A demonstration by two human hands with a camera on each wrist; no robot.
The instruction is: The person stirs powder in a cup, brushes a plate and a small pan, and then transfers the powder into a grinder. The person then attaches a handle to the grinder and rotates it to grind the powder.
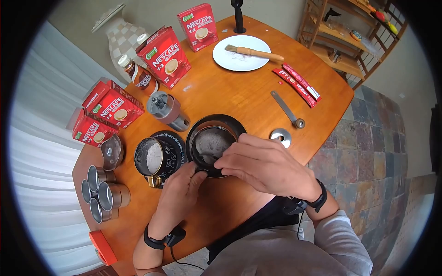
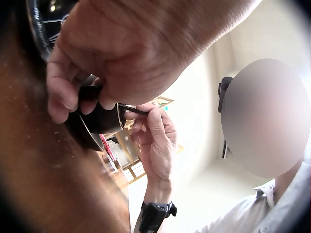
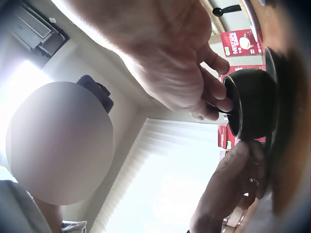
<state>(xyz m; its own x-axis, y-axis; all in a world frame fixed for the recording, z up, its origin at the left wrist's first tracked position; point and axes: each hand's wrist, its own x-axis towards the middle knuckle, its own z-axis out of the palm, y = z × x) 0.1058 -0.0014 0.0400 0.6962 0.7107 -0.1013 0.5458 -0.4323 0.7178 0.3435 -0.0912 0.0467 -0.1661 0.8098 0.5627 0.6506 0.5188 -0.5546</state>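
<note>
A black cup with greyish contents stands on a dark saucer near the table's front. My left hand pinches the cup's handle at its near left side; the left wrist view shows those fingers curled at the black cup. Over the rim, my right hand pinches a thin dark stick that slants into the cup. Its lower end is hidden in the left wrist view. In the right wrist view the right hand is beside the mouth of the cup.
Left of the cup, a second black cup holds pale powder. Behind are a grinder, red boxes, a bottle and a white plate with a brush. Metal cups stand left; a crank and metal disc lie right.
</note>
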